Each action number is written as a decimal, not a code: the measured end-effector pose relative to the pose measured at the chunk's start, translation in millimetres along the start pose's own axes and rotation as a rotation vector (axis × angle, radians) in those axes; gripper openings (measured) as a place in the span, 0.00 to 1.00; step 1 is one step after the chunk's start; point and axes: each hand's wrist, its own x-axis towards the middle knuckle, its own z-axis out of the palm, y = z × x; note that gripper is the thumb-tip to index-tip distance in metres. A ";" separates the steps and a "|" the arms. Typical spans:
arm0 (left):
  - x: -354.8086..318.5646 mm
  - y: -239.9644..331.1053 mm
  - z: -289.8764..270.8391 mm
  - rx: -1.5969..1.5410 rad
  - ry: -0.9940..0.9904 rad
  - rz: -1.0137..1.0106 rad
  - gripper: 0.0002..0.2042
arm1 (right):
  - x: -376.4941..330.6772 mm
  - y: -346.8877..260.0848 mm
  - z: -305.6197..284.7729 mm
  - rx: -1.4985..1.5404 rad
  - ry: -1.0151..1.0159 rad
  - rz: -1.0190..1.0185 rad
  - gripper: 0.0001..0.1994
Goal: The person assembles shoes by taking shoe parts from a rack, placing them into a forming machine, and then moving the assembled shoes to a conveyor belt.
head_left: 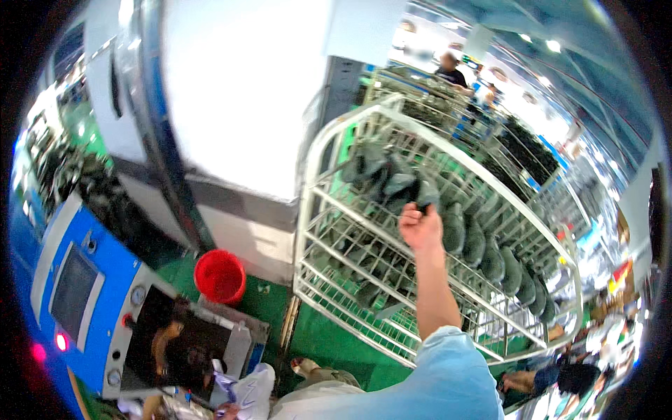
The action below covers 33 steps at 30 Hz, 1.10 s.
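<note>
Dark shoe part (pixel 425 198) half hidden in right hand (pixel 420 227).

Factory floor: wire rack carts (pixel 336 210), blue control machine (pixel 77 294), green floor (pixel 329 343).

Right arm, light blue sleeve, extends from lower edge toward far right, forearm bare. Right hand (pixel 421 225) raised, fingers curled closed in grip. Left hand out of view.

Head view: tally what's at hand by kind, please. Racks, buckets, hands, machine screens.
White wire rack with dark shoe pieces, nearest: 1
Red bucket: 1
Blue machine screen: 1
Right hand gripping a dark shoe piece: 1
Left hand: 0 in view
Total: 4
</note>
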 end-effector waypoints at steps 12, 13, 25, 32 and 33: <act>-218.6 -121.8 -230.5 0.219 0.775 0.032 0.16 | 87.8 60.2 -155.9 -0.469 -0.786 0.646 0.18; -207.3 -143.5 -225.7 0.414 0.934 0.142 0.15 | 109.0 98.7 -162.9 0.025 -0.502 1.021 0.18; -183.1 -201.7 -202.7 0.633 1.064 -0.062 0.15 | -164.3 453.2 -15.3 -1.428 -0.706 0.707 0.16; -332.6 -270.3 -98.9 0.299 1.082 -0.399 0.21 | -210.5 509.5 -29.9 -1.799 -1.184 0.768 0.24; -356.9 -288.0 -71.6 0.258 1.122 -0.471 0.22 | -227.3 511.0 -26.8 -1.882 -1.182 0.749 0.28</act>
